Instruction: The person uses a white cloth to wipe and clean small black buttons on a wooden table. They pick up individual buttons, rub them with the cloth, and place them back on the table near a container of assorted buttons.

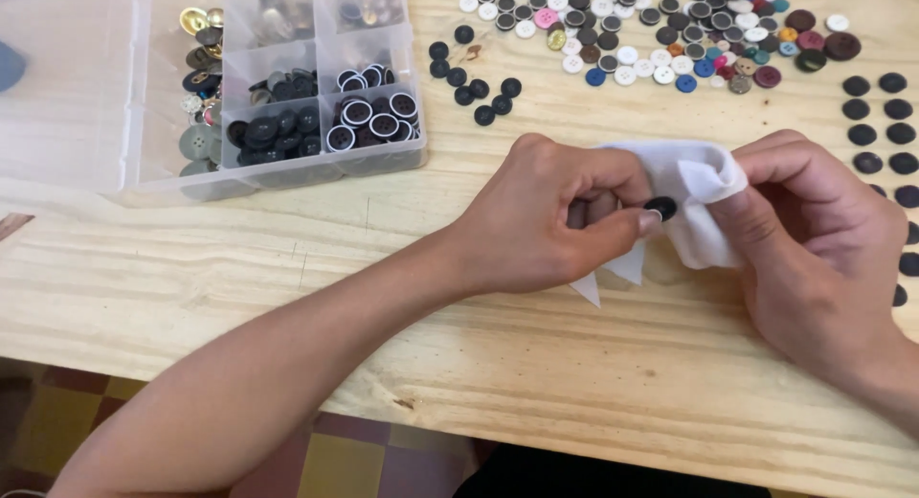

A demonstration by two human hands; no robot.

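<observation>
Your left hand point(550, 220) pinches a small black button point(661, 208) between thumb and fingertips, the fingers curled tight around it. Your right hand point(814, 239) is closed on a white cloth point(704, 196), which bunches over its fingers and touches the button; two corners of the cloth hang down toward the wooden table point(383, 268). The button sits between your two hands, held just above the table near its front edge.

Behind your left hand stands a clear plastic organizer box point(278, 86), its compartments holding dark, white-rimmed and metal buttons. A small group of loose black buttons point(474, 77) lies beside the box. Farther back is a mixed pile of coloured buttons point(661, 33). Rows of black buttons point(881, 124) lie at the right edge, just beyond your right hand.
</observation>
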